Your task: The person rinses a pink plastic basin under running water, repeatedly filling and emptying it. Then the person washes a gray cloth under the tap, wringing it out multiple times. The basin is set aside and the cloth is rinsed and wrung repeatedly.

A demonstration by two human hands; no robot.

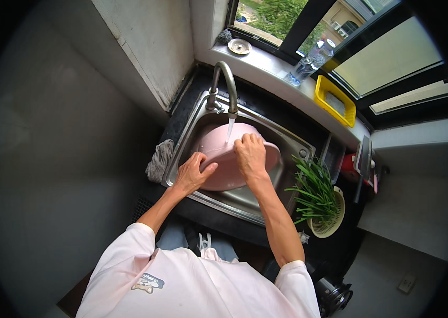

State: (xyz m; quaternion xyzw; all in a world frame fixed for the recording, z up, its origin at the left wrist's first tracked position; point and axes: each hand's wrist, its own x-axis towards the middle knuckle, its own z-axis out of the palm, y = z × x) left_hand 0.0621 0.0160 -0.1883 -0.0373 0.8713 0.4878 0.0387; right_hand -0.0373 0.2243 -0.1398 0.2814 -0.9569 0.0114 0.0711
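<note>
Both my hands grip a pink plastic basin (221,172), which is tipped on its side inside the stainless steel sink (240,199). My left hand (193,175) holds the rim at the left, its thumb on the near side. Over the upper right part of the rim curl the fingers of my right hand (250,155). From the curved faucet (225,79) a stream of water (230,130) falls onto the basin's far, outer side. The fingertips behind the rim are partly hidden.
Right of the sink, green leafy stalks (314,188) lie across a cream colander (335,228). A grey rag (159,161) hangs at the sink's left edge. The windowsill bears a clear bottle (308,63), a yellow basket (321,91) and a small white dish (240,46).
</note>
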